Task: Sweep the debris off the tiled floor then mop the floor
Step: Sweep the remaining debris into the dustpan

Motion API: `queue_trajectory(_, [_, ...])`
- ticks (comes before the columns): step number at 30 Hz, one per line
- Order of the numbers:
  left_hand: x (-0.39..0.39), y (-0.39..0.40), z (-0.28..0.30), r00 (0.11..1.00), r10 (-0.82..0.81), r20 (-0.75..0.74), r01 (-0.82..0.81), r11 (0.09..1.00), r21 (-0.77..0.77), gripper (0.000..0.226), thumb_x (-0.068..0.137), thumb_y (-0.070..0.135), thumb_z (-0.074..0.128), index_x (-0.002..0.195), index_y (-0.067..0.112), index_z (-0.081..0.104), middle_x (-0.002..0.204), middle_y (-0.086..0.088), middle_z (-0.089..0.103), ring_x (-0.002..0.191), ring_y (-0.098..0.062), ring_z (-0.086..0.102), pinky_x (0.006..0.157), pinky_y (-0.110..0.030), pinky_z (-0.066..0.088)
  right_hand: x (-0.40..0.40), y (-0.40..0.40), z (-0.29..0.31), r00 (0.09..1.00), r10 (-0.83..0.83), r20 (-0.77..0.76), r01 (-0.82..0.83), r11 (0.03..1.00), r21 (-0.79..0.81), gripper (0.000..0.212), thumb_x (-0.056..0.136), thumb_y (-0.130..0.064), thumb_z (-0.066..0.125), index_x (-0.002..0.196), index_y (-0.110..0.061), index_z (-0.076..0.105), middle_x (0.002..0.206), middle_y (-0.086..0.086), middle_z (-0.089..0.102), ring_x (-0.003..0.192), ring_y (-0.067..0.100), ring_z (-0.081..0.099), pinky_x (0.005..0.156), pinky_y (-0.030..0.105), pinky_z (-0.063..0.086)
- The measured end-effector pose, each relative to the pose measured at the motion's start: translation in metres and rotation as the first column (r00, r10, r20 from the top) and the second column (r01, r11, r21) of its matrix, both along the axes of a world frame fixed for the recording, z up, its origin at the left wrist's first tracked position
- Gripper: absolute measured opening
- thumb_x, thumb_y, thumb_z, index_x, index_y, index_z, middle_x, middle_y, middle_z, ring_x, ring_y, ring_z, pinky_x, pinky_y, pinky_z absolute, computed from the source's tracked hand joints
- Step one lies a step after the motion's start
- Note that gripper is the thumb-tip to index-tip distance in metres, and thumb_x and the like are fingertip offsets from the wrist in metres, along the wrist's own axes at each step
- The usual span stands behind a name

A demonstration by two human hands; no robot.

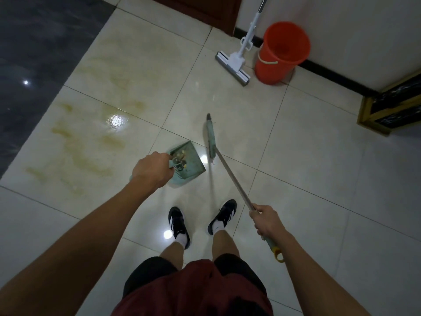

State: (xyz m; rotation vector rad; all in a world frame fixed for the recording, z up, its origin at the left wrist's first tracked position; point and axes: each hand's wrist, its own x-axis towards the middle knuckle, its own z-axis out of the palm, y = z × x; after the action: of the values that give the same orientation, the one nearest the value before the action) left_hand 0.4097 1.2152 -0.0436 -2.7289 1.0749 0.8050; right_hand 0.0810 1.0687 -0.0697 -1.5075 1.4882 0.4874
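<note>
A person is standing on a shiny tiled floor and looking down at their black shoes. The left hand is holding a green dustpan, and its grip is curled tight around the handle. The dustpan is sitting just in front of the feet, and bits of debris are lying inside it near the back.

The right hand is holding a broom by its long stick, with the grip wrapped around it near the top end. The broom head is resting on the floor just beside the open side of the dustpan.

Yellow stains are showing on the tiles to the left. A white mop is leaning by the wall farther away, right beside an orange bucket.
</note>
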Motion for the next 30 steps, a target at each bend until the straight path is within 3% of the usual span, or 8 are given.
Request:
queue_trajectory(3, [0.007,0.015,-0.004,0.999,0.032,0.009,-0.032,0.999,-0.010,0.028,0.093,0.037,0.055,0.113,0.024,0.070,0.086,-0.004,0.062,0.070,-0.025,0.053,0.061,-0.032,0.043,0.004,0.004,-0.016,0.980,0.182,-0.077,-0.189,0.978,-0.093,0.043,0.100,-0.021,0.045,0.142,-0.016,0.054,0.078,0.008,0.064,0.056,0.020,0.059,0.041,0.028,0.051])
queue_trajectory(6, [0.009,0.020,-0.011,1.000,0.028,0.000,-0.028,1.000,-0.014,0.028,0.093,0.037,0.055,0.112,0.024,0.069,0.086,-0.004,0.062,0.071,-0.026,0.055,0.064,-0.032,0.044,0.009,0.010,-0.033,0.918,0.343,-0.198,-0.372,0.919,-0.135,0.043,0.102,-0.023,0.044,0.143,-0.014,0.049,0.104,0.015,0.067,0.083,0.029,0.067,0.068,0.040,0.061])
queue_trajectory(8, [0.008,0.018,-0.014,1.000,0.003,-0.003,-0.003,1.000,-0.007,0.028,0.092,0.038,0.055,0.111,0.023,0.069,0.091,-0.006,0.066,0.077,-0.028,0.061,0.065,-0.033,0.046,0.017,0.016,-0.044,0.885,0.394,-0.248,-0.433,0.893,-0.127,0.042,0.102,-0.022,0.044,0.142,-0.011,0.048,0.112,0.016,0.065,0.093,0.031,0.067,0.074,0.036,0.057])
queue_trajectory(11, [0.007,0.012,-0.019,1.000,-0.020,0.003,0.020,1.000,0.001,0.027,0.093,0.037,0.055,0.110,0.023,0.069,0.091,-0.006,0.065,0.075,-0.027,0.059,0.063,-0.033,0.045,0.032,0.026,-0.058,0.921,0.337,-0.193,-0.355,0.933,-0.065,0.037,0.101,-0.018,0.045,0.135,-0.007,0.055,0.105,0.016,0.066,0.082,0.029,0.065,0.063,0.033,0.054])
queue_trajectory(15, [0.005,0.004,-0.021,0.998,-0.057,0.015,0.057,0.998,0.001,0.027,0.094,0.038,0.055,0.111,0.022,0.068,0.090,-0.006,0.065,0.073,-0.026,0.058,0.061,-0.033,0.045,0.040,0.047,-0.070,0.993,0.108,-0.049,-0.104,0.992,0.067,0.036,0.098,-0.019,0.052,0.130,-0.011,0.064,0.101,0.012,0.066,0.081,0.025,0.060,0.070,0.032,0.051])
queue_trajectory(20, [0.004,0.003,-0.017,0.997,-0.078,0.014,0.079,0.997,-0.018,0.025,0.094,0.038,0.057,0.110,0.022,0.068,0.089,-0.006,0.063,0.076,-0.028,0.060,0.063,-0.033,0.044,0.042,0.056,-0.059,0.983,-0.151,0.102,0.130,0.975,0.182,0.030,0.096,-0.018,0.057,0.123,-0.014,0.068,0.059,0.002,0.052,0.050,0.017,0.046,0.056,0.032,0.043])
queue_trajectory(25, [0.021,0.021,-0.010,1.000,-0.026,0.009,0.027,0.999,-0.034,0.023,0.092,0.038,0.055,0.104,0.024,0.069,0.083,-0.002,0.061,0.071,-0.026,0.057,0.062,-0.032,0.046,0.046,0.055,-0.046,0.977,-0.170,0.131,0.146,0.974,0.172,0.036,0.095,-0.017,0.056,0.129,-0.012,0.065,0.056,0.005,0.050,0.045,0.017,0.043,0.044,0.026,0.039])
queue_trajectory(30, [0.028,0.046,-0.007,0.999,0.019,-0.044,-0.021,0.999,-0.049,0.024,0.091,0.039,0.057,0.104,0.024,0.070,0.088,-0.005,0.066,0.077,-0.029,0.064,0.064,-0.033,0.051,0.049,0.049,-0.038,0.996,0.045,0.083,-0.042,0.998,-0.037,0.036,0.097,-0.017,0.052,0.132,-0.012,0.063,0.073,0.000,0.058,0.055,0.012,0.051,0.051,0.026,0.047])
